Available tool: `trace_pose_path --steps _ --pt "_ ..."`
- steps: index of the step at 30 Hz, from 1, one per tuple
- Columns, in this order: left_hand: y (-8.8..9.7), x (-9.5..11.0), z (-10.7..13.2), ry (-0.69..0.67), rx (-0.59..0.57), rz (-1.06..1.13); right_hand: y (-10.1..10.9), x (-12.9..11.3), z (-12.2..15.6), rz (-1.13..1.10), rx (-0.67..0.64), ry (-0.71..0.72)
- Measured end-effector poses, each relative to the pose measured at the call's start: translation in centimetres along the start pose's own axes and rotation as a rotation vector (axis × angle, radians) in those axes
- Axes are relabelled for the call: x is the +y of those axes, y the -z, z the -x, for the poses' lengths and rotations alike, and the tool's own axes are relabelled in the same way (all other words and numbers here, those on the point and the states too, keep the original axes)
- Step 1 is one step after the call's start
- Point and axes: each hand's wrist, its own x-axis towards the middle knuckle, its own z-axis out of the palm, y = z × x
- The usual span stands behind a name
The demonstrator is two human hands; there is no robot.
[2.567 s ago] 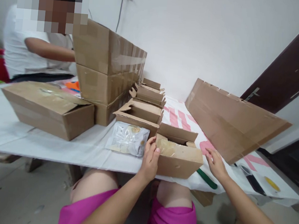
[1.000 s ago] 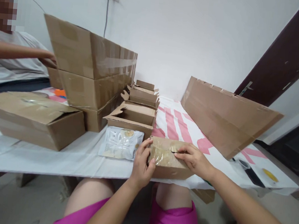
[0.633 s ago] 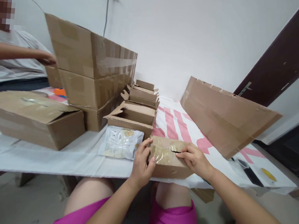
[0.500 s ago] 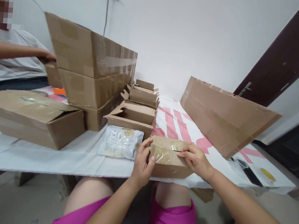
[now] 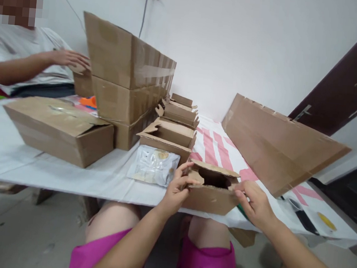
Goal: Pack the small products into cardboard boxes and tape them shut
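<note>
A small cardboard box [image 5: 211, 201] sits at the table's front edge before me, its top flaps parted over a dark inside I cannot see into. My left hand [image 5: 177, 189] grips its left end, fingers bent over the flap and rim. At the opposite end, my right hand [image 5: 253, 202] pinches the right flap between thumb and fingers. A white printed pouch [image 5: 155, 165] lies just left of the box, close to my left hand. Something green, mostly hidden, peeks out below my right hand.
Lidless-looking boxes [image 5: 167, 139] run back in a row behind the pouch. Stacked taped cartons [image 5: 109, 98] and a long carton [image 5: 57, 125] stand left, near a co-worker's hand [image 5: 71, 58]. A large cardboard panel [image 5: 280, 147], a black strap-like item [image 5: 306, 221] and a yellow oval [image 5: 326, 221] are right.
The small box's taped top has come apart and its flaps are raised. My right hand has moved from the top seam to the right end. The co-worker's hand has lifted and shifted.
</note>
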Motion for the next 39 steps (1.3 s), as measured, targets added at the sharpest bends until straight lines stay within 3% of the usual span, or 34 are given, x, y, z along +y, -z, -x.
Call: trace_pose_path --steps 2,4,7,11,13,15,19,22,26,30,35,39 --pt "0.5 -0.2 -0.3 0.09 0.066 0.153 0.3 -1.0 0.8 -0.006 -0.137 -0.001" --pt "1.3 -0.6 -0.8 0.196 0.247 0.285 0.1 -1.5 1.5 0.014 -0.225 0.02" --pt "2.9 -1.5 -1.7 0.296 0.48 0.359 -0.9 -1.4 2.5 0.065 -0.204 0.06" --pt "3.7 -1.8 -2.0 0.341 0.567 0.31 -2.3 -0.8 2.7 0.111 -0.157 0.069" --pt "3.3 -1.4 -1.6 0.288 0.5 0.217 -2.7 -0.8 2.6 0.14 -0.125 0.063" --pt "2.6 -0.8 -1.0 0.149 0.329 0.05 -2.9 -1.2 2.5 0.164 -0.131 0.058" --pt "1.6 -0.2 0.2 -0.075 -0.092 -0.241 -2.4 -2.4 2.1 0.188 -0.288 0.071" --pt "1.6 -0.4 0.4 -0.111 -0.232 -0.278 -1.7 -3.2 1.5 0.179 -0.398 0.064" --pt "2.1 -0.5 0.0 -0.084 -0.31 -0.3 -0.8 -3.0 0.7 0.238 -0.461 0.069" --pt "2.2 -0.7 -0.1 -0.087 -0.271 -0.303 0.3 -1.5 0.4 0.397 -0.382 0.078" --pt "2.1 -0.6 0.0 -0.104 -0.263 -0.355 0.9 1.5 0.8 0.611 -0.307 -0.116" --pt "2.1 0.0 -0.2 -0.078 -0.304 -0.472 0.2 3.7 0.9 0.383 -0.413 -0.273"
